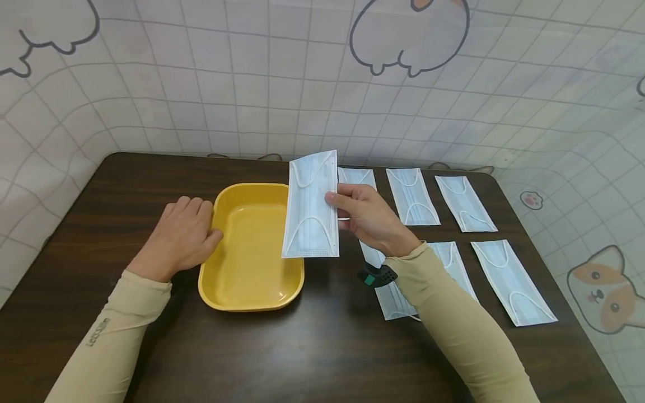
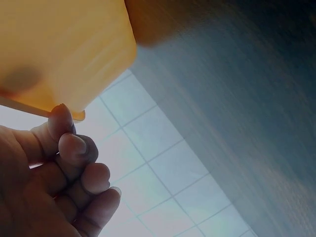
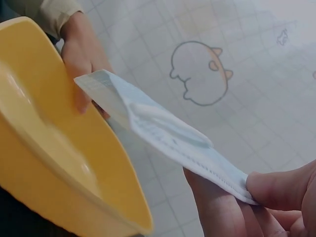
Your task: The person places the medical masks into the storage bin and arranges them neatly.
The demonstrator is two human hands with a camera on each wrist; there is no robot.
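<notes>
My right hand (image 1: 370, 215) pinches a light blue disposable face mask (image 1: 311, 207) by its long edge, thumb on top and fingers beneath. The mask is held up over the right rim of a yellow plastic basin (image 1: 247, 263). In the right wrist view the mask (image 3: 168, 133) reaches toward the basin (image 3: 74, 182). At the basin's left side, my left hand (image 1: 183, 238) grips the rim, its thumb on the inner side. Curled fingers (image 2: 96, 177) show beside the basin's rim in the left wrist view. Nothing of the basin's visible inside holds a mask.
Several more face masks lie flat on the right of the dark wooden table (image 1: 322, 352), among them a far-right mask (image 1: 514, 282) and a back mask (image 1: 413, 196). My right forearm partly covers some. A white tiled-pattern cloth (image 1: 282, 73) hangs behind the table.
</notes>
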